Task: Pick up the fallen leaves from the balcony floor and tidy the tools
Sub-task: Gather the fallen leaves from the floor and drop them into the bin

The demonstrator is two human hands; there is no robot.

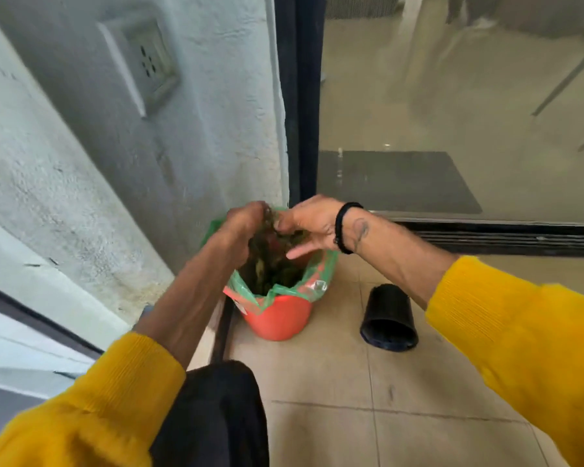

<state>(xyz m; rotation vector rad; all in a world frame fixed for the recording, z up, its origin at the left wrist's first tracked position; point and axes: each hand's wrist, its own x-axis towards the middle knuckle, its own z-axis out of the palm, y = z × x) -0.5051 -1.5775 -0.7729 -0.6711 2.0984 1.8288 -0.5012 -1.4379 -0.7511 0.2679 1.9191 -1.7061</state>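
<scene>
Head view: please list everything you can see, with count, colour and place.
bucket: one, red, on the floor at the wall corner
bag: one, green, lining the bucket
leaves: a dark clump, between both hands, over and inside the bag
pot: one, black, lying on its side, right of the bucket
socket: one, white, on the wall
mat: one, dark, behind the glass door
left hand: grips the leaves
right hand: holds the leaves, black wristband
sleeves: two, yellow

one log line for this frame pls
stage: binning | left hand: grips leaves | right hand: on leaves | over: red bucket, green liner | black pot: on side
</scene>
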